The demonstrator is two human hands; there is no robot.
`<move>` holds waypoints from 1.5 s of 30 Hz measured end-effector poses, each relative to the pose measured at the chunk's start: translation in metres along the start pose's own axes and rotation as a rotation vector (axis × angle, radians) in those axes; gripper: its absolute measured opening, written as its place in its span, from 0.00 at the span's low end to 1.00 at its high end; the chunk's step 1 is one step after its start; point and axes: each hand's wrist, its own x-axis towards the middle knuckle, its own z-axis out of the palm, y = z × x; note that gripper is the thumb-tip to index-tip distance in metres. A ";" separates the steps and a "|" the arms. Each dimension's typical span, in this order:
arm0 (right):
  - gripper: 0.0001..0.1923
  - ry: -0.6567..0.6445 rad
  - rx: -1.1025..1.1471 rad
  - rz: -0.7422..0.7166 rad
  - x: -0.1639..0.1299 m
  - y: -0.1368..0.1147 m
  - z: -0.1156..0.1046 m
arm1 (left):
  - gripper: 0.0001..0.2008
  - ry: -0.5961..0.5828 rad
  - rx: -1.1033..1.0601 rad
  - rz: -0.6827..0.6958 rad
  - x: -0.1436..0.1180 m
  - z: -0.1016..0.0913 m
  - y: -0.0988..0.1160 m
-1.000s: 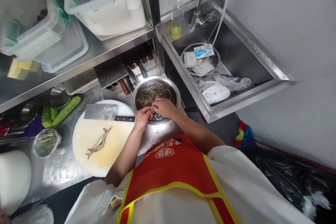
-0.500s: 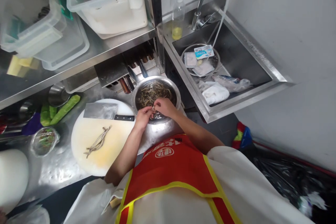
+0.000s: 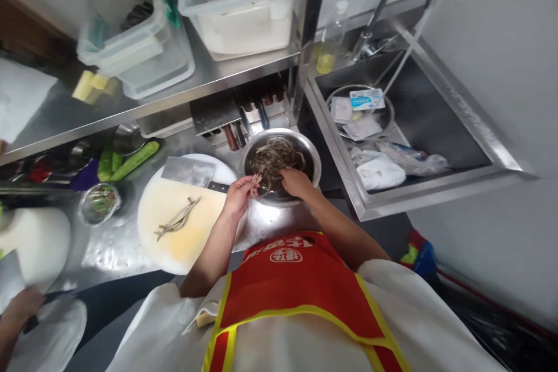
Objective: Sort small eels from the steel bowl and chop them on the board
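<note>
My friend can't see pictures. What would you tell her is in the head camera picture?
A person in a red apron has both hands at a metal bowl of thin dark strands: the left hand pinches a few at the rim, the right hand reaches inside. Beside it, a round cutting board holds a cleaver and several strands; a sink is at right.

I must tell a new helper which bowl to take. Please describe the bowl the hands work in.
Start at the sink; just left of it sits a round white cutting board. Between them stands the steel bowl, the only one holding thin dark strands.
</note>
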 end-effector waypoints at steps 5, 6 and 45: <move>0.13 -0.099 -0.036 -0.040 0.002 -0.003 0.004 | 0.14 0.168 -0.025 0.204 -0.024 -0.070 0.047; 0.13 -0.086 -0.023 -0.028 0.002 -0.003 0.004 | 0.13 0.235 -0.006 0.263 -0.031 -0.090 0.058; 0.11 -0.116 0.034 -0.088 0.001 -0.008 0.006 | 0.14 0.155 1.088 0.747 0.005 -0.080 0.007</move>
